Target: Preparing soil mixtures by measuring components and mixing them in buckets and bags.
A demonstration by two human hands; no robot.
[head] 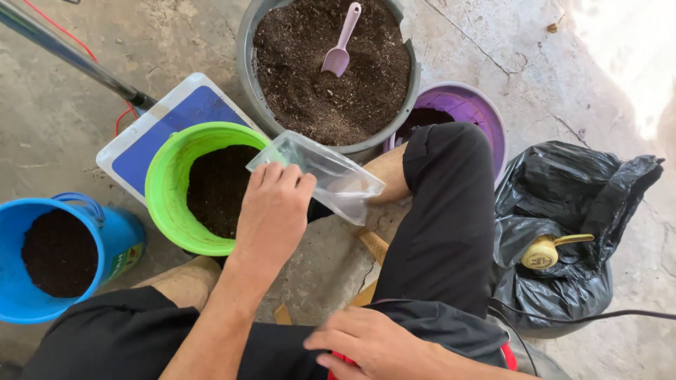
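Currently the left hand point(273, 207) is holding a clear plastic bag point(320, 172) in a closed grip, hovering it over the rim of the green pot point(169, 183) of soil. The right hand point(373, 345) is resting low on the dark shorts, fingers loosely curled, gripping nothing. Behind, a pink scoop point(340, 42) is sticking in the grey tub point(246, 42) of soil.

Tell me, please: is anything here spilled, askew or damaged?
No soil looks spilled. Two things stand out: the green pot sits askew, half overhanging the blue-topped scale, and the concrete floor is cracked. The left hand holds a clear plastic bag; the right hand rests on the lap.
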